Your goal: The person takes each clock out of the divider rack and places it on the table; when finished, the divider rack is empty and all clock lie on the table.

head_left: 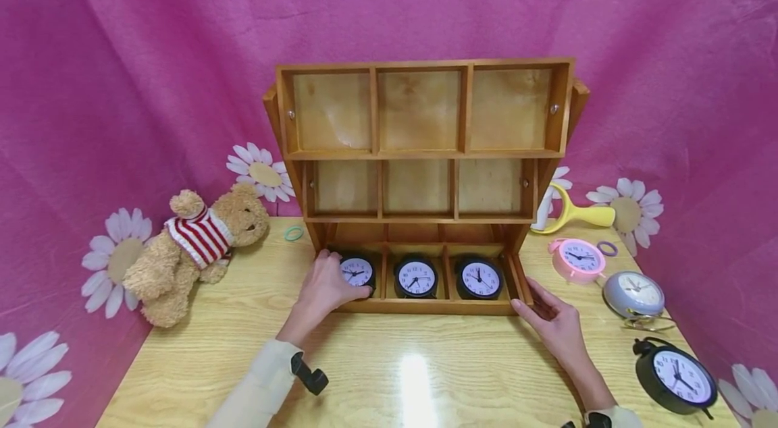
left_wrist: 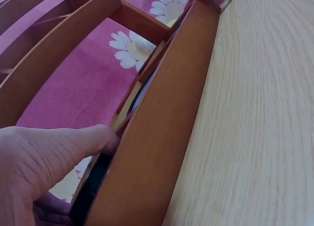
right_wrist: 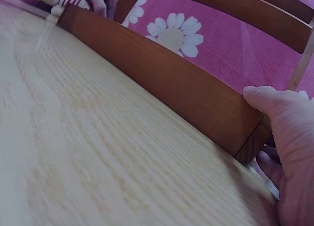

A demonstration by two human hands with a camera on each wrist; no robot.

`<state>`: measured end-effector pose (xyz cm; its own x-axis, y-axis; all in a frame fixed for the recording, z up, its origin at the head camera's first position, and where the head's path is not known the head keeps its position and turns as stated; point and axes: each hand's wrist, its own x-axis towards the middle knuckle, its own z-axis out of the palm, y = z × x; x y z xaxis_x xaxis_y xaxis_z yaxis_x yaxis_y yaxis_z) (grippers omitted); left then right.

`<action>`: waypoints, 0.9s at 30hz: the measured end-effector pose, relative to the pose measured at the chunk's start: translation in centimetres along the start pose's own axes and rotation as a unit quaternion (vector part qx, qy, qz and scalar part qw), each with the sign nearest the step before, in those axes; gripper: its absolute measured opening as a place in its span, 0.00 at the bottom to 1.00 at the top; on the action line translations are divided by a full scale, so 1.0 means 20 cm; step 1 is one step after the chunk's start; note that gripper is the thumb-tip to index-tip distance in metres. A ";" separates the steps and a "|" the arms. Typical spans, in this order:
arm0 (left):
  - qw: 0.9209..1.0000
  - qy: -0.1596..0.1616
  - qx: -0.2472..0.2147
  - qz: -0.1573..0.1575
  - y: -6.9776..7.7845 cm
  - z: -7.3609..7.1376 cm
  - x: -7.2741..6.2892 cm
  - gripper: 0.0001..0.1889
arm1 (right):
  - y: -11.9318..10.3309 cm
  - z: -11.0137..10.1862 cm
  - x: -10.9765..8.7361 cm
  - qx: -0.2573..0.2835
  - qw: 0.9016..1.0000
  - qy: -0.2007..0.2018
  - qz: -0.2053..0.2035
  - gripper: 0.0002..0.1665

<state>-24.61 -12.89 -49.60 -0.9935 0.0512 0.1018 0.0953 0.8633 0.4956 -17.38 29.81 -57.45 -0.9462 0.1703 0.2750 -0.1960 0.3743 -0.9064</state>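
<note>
A wooden tiered shelf [head_left: 422, 156] with square compartments stands at the table's back. Three black round alarm clocks sit in its lowest tier: a left clock [head_left: 357, 273], a middle clock [head_left: 416, 278] and a right clock [head_left: 479, 278]. My left hand [head_left: 321, 285] grips the left clock, its thumb across the lower front and its fingers at the far side. In the left wrist view, the tier's front board [left_wrist: 152, 113] hides most of that clock. My right hand [head_left: 558, 328] holds the shelf's front right corner, thumb on the top edge, fingers along the side.
On the right are a pink alarm clock [head_left: 579, 259], a grey-blue clock [head_left: 633, 294], another black alarm clock [head_left: 677, 376], a yellow-handled object [head_left: 583, 215] and a purple ring [head_left: 607, 248]. To the left, a teddy bear [head_left: 200, 239] leans near a green ring [head_left: 294, 233].
</note>
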 end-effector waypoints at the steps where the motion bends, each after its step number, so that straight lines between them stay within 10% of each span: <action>1: 1.000 0.006 0.001 0.003 -0.01 0.00 0.00 0.43 | 0.00 0.00 0.00 0.000 1.000 0.000 0.001 0.34; 27: 0.996 0.040 -0.080 0.013 0.02 -0.22 -0.04 0.45 | -0.01 0.00 0.00 0.009 1.000 -0.011 0.001 0.34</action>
<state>-23.57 -14.77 -45.72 -0.9829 0.0274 0.1823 0.1369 0.7707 0.6223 -17.27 29.79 -57.32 -0.9520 0.1518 0.2659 -0.1980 0.3570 -0.9129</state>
